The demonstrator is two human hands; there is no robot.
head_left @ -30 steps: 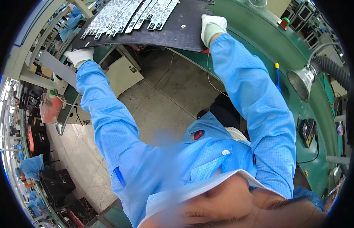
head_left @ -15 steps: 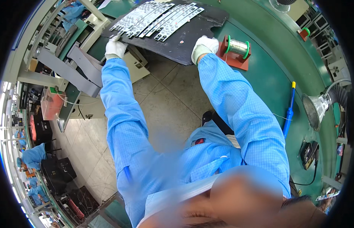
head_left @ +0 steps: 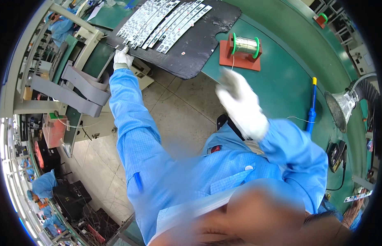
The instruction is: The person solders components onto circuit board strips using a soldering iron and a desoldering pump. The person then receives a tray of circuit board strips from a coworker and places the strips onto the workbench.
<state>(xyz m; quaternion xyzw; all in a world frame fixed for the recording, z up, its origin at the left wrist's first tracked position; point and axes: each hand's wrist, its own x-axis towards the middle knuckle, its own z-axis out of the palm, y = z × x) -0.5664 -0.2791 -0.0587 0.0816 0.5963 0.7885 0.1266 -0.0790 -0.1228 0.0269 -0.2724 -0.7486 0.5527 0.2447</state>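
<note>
Left hand (head_left: 123,58) grips the black board (head_left: 180,61) while the right hand (head_left: 242,106) is open and clear of it

The black board carries a set of pale strips (head_left: 186,28) dotted with small rounded parts. They lie side by side and slanting, over the left and middle of the board, leaving its right side mostly bare. A small pale bit (head_left: 183,53) sits on that bare part.

The left hand, in a white glove, has its fingers closed on the board's near left edge. The right hand, gloved too, is in the air off the board's near right side, apart from it; the thumb stands away from the blurred fingers, and nothing shows in its grasp.

Just right of the board, a spool of silvery wire (head_left: 245,45) with green rims sits in a red-brown stand (head_left: 240,62) on the green desk (head_left: 277,78). Well to the board's right are a blue tool with a yellow end (head_left: 311,115) and, farther out, a metal funnel (head_left: 338,110) on a black hose (head_left: 365,88). Left of the board hangs a grey band (head_left: 61,92). Tiled floor (head_left: 174,110) shows below the board's near edge.
</note>
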